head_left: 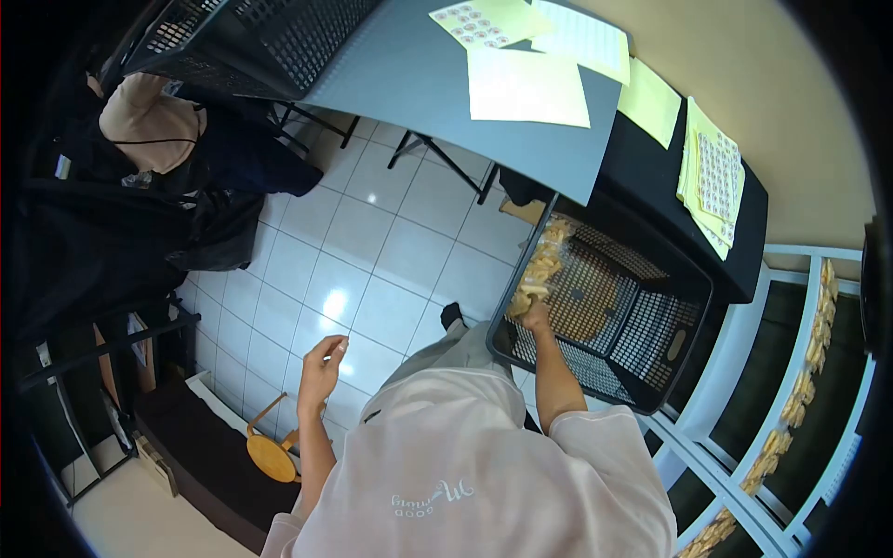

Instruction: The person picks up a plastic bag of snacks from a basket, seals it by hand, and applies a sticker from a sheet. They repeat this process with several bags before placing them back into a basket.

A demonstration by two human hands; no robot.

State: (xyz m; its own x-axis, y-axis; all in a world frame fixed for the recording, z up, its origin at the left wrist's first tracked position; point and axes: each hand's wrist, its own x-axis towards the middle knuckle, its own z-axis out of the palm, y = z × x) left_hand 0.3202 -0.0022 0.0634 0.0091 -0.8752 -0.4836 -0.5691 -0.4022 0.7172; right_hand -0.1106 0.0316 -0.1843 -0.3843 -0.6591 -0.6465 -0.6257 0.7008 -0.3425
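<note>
My right hand (537, 316) reaches down inside a black plastic basket (693, 279) on my right side. Its fingers are closed on a clear packet of yellowish snacks (524, 299). More such packets (547, 256) stand in a row along the basket's left wall, and the rest of its slatted bottom shows bare. Over the tiled floor, my left hand (321, 370) hangs in the air with fingers loosely bent and apart, holding nothing.
A grey table (400, 79) ahead bears sticker sheets (488, 23), papers (527, 88) and another black crate (270, 46). More sheets (712, 177) lie on a black-covered surface. Snack packets line a rack (800, 400) at right. Another person (153, 126) is at left, near a wooden stool (272, 458).
</note>
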